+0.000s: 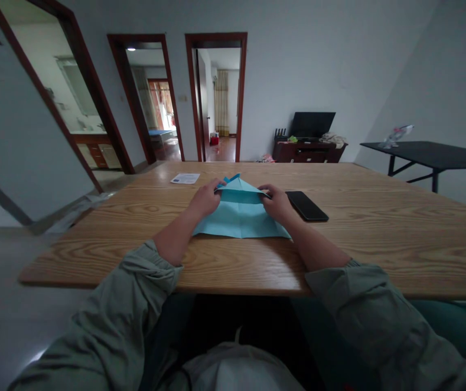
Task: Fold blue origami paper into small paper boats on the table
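Note:
A light blue sheet of paper (241, 217) lies on the wooden table in front of me, its far part folded to a peak with a darker blue piece behind the tip. My left hand (207, 197) grips the fold at its left end, fingers closed. At the right end of the same fold, my right hand (276, 203) pinches the paper, also closed. The near edge of the sheet rests low on the table between my forearms. My fingertips are partly hidden behind the paper.
A black phone (307, 206) lies just right of my right hand on the wooden table (379, 228). A white card (184, 178) is beyond my left hand. Farther off stand a black table (440, 155) and a cabinet with a screen (312, 125).

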Tool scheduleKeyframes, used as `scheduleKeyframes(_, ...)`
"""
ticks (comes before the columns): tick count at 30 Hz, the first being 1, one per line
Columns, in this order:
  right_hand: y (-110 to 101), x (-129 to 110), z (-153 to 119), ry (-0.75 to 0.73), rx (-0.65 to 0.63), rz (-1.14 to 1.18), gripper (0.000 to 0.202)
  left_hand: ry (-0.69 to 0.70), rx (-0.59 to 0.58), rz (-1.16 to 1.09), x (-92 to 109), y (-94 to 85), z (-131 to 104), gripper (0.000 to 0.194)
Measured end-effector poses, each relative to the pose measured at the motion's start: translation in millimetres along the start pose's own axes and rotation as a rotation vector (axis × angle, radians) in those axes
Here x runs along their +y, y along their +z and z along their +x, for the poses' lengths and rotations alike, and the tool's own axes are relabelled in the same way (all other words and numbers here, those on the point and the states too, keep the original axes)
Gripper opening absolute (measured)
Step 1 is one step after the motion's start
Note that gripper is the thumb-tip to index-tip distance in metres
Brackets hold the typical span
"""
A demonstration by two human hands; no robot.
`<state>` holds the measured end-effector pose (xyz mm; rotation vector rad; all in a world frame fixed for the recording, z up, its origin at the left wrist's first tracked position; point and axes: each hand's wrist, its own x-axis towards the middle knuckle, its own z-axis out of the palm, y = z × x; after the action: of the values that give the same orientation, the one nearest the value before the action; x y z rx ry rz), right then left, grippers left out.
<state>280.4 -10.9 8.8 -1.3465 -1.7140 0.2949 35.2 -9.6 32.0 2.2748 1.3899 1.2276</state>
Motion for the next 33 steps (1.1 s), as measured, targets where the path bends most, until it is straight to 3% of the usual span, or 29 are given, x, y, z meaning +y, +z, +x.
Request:
scheduleKeyframes(5, -5.4, 0.5, 3.0, 0.055, -0.084, 0.287, 0.04, -0.077, -0.145, -0.317, -11.7, -4.4, 6.0, 0.036)
scheduleKeyframes(8, -6.1, 0.0, 3.8, 0.107, -0.124, 0.465, 0.042, -0.19, -0.164, -0.472, -14.4, -5.7, 7.8, 0.036)
scheduleKeyframes(11, -4.5, 1.0, 3.9, 0.128, -0.148, 0.582, 0.038, -0.28, -0.213, -0.555, -14.1, -9.5, 6.5, 0.036)
scheduleKeyframes(16, -3.4, 4.0, 3.8, 0.151, -0.144, 0.645, 0.025, -0.282, -0.429, -0.71, -7.4, -17.2, -0.6, 0.048)
scheduleKeyframes(19, -4.7, 3.4, 2.4, 0.133, -0.163, 0.614, 0.02, -0.298, -0.374, -0.768, -2.5, -15.7, -2.3, 0.054)
scheduleKeyframes(22, -6.5, -2.7, -1.8, 0.114, -0.268, 0.549, 0.02, -0.343, -0.269, -0.784, -0.9, -9.8, -1.7, 0.079)
scheduleKeyframes(24, -7.8, -9.7, -5.8, 0.102, -0.352, 0.5, 0.02, -0.363, -0.275, -0.765, -1.8, -5.9, -1.0, 0.093)
scheduleKeyframes(29, -7.6, -21.7, -11.5, 0.088, -0.381, 0.436, 0.018, -0.307, -0.374, -0.658, -3.7, -1.5, -0.1, 0.067)
scheduleKeyframes(33, -4.4, -15.6, -7.3, 0.07, -0.271, 0.456, 0.039, -0.264, -0.309, -0.61, -2.5, -0.4, -0.3, 0.063)
